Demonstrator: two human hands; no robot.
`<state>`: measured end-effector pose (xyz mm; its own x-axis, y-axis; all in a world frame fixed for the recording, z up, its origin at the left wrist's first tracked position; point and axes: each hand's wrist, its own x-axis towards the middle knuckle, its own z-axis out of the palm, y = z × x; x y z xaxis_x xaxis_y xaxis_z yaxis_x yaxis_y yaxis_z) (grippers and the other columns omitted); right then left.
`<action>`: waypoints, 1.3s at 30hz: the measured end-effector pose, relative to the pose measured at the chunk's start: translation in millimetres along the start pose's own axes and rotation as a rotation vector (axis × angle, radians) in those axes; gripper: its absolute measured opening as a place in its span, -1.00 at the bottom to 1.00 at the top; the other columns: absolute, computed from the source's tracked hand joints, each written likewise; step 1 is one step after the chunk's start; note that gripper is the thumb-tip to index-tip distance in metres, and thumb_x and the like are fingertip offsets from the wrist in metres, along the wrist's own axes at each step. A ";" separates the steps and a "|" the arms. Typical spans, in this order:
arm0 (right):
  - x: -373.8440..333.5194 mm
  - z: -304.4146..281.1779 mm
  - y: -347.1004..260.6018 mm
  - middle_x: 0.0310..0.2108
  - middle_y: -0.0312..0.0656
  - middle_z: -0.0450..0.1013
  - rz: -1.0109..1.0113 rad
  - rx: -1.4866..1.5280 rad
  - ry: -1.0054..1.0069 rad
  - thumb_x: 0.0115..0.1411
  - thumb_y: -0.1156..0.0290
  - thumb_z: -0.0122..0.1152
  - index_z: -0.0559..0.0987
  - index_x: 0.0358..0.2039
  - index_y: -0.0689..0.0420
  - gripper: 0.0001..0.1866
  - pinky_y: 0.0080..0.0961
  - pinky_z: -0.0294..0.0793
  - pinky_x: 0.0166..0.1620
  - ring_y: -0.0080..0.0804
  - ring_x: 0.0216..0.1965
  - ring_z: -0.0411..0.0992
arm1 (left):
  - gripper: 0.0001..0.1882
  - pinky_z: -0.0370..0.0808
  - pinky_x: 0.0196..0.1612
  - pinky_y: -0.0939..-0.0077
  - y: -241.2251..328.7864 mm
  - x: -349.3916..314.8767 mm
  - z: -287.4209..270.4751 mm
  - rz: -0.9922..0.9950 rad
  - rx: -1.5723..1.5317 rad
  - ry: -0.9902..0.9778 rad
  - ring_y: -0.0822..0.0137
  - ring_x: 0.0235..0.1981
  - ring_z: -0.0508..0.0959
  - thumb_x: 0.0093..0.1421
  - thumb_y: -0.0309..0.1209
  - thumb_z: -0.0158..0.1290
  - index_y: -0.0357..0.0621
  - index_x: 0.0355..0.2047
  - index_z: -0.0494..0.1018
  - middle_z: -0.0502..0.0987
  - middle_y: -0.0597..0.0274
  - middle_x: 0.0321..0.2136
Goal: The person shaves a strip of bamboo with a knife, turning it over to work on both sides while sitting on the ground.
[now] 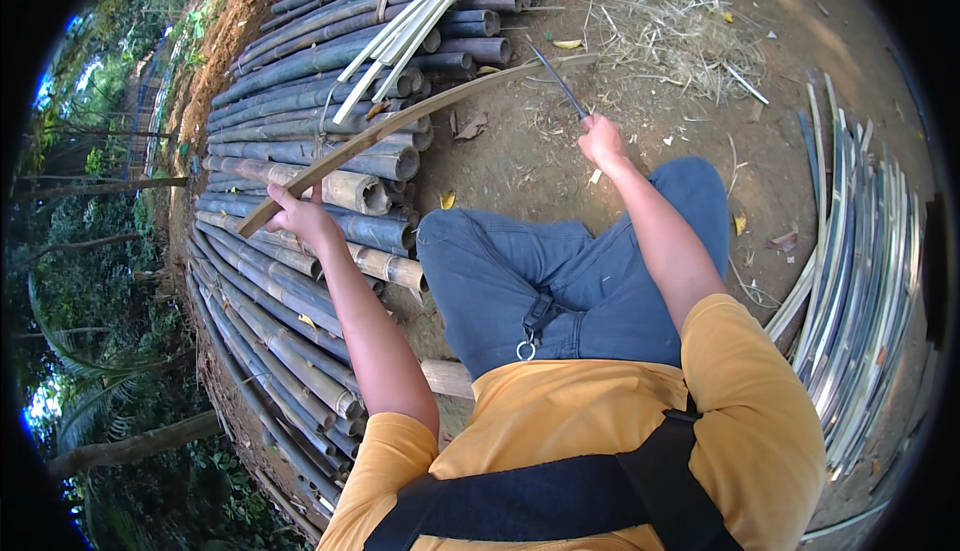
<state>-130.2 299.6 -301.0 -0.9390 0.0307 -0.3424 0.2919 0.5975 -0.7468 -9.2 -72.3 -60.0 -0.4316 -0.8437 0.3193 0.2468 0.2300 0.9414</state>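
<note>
Brown strip (pixel 400 119) angled across the right edge of the bamboo pole stack (pixel 270 121), dark blade (pixel 556 80) crossing near its far end.

Left hand (pixel 300 219) holds the strip close to its near end, fingers pinching it from both sides; probably steadies it there, leaving the remaining length free. Right hand (pixel 603 143), fingers curled snugly round the blade's handle, likely for firm control; whether the blade touches the strip, cannot tell. Stringy pale shavings (pixel 690 46) lie on the ground (pixel 790 151) just beyond the strip's far end.
</note>
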 end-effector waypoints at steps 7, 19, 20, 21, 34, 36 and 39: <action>-31.9 12.5 -34.2 -0.29 0.08 0.56 -0.270 -0.023 -0.045 0.26 0.29 0.08 0.53 -0.14 0.06 -0.79 0.01 0.48 -0.11 0.12 -0.15 0.54 | -0.25 0.67 0.01 0.04 9.7 -4.7 4.7 0.034 0.042 0.040 -0.02 0.18 0.31 0.38 -0.08 -0.03 -0.26 0.16 -0.27 0.01 -0.30 0.22; -16.5 3.9 -36.5 -0.24 -0.03 0.57 -0.199 -0.117 -0.095 0.29 0.32 0.12 0.52 -0.10 0.02 -0.81 -0.08 0.50 -0.07 -0.04 -0.11 0.55 | -0.26 0.69 -0.08 0.06 2.4 -9.5 1.4 0.003 0.078 0.108 -0.01 0.07 0.39 0.38 -0.13 -0.02 -0.24 0.15 -0.30 0.07 -0.27 0.18; -10.5 2.3 -32.6 -0.23 -0.04 0.57 -0.150 -0.106 -0.073 0.30 0.31 0.11 0.52 -0.10 0.02 -0.81 -0.09 0.50 -0.06 -0.05 -0.11 0.55 | -0.24 0.69 -0.07 0.07 -0.3 -8.4 0.1 -0.005 0.073 0.091 0.00 0.07 0.39 0.38 -0.13 -0.02 -0.24 0.17 -0.32 0.08 -0.28 0.18; -4.2 -0.4 -26.7 -0.20 -0.07 0.57 -0.018 -0.043 -0.051 0.33 0.28 0.09 0.52 -0.10 0.03 -0.81 -0.11 0.50 -0.06 -0.06 -0.09 0.55 | -0.21 0.70 -0.07 0.08 -2.3 -6.3 -1.4 -0.009 0.068 0.073 0.01 0.07 0.39 0.38 -0.13 -0.02 -0.24 0.19 -0.35 0.09 -0.28 0.18; 38.4 -2.3 22.4 -0.20 0.00 0.56 0.134 0.007 0.081 0.30 0.28 0.08 0.53 -0.13 0.01 -0.81 -0.08 0.52 -0.07 0.01 -0.09 0.55 | -0.15 0.65 -0.11 0.13 -17.1 0.1 -6.4 -0.008 -0.029 -0.047 0.09 0.00 0.44 0.38 -0.06 -0.04 -0.19 0.26 -0.41 0.19 -0.23 0.15; 31.2 -5.8 14.5 -0.18 0.01 0.56 0.073 -0.029 0.042 0.31 0.26 0.08 0.53 -0.10 0.02 -0.78 -0.06 0.50 -0.04 0.02 -0.08 0.54 | -0.20 0.65 -0.08 0.12 -16.1 -7.9 -13.9 0.006 0.019 -0.029 0.07 0.01 0.44 0.39 -0.04 -0.05 -0.19 0.22 -0.34 0.20 -0.23 0.14; 16.1 -3.7 -8.0 -0.16 0.02 0.55 -0.042 -0.001 -0.035 0.30 0.27 0.09 0.52 -0.08 -0.01 -0.78 -0.05 0.49 -0.05 0.02 -0.08 0.54 | -0.23 0.66 -0.06 0.13 -8.6 -18.1 -8.1 0.009 0.048 0.037 0.05 0.02 0.45 0.39 -0.03 -0.06 -0.18 0.21 -0.32 0.20 -0.23 0.13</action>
<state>-148.2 298.3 -298.5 -0.9435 -0.0225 -0.3307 0.2522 0.5987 -0.7602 3.5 -62.9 -74.7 -0.3965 -0.8587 0.3248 0.2080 0.2605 0.9428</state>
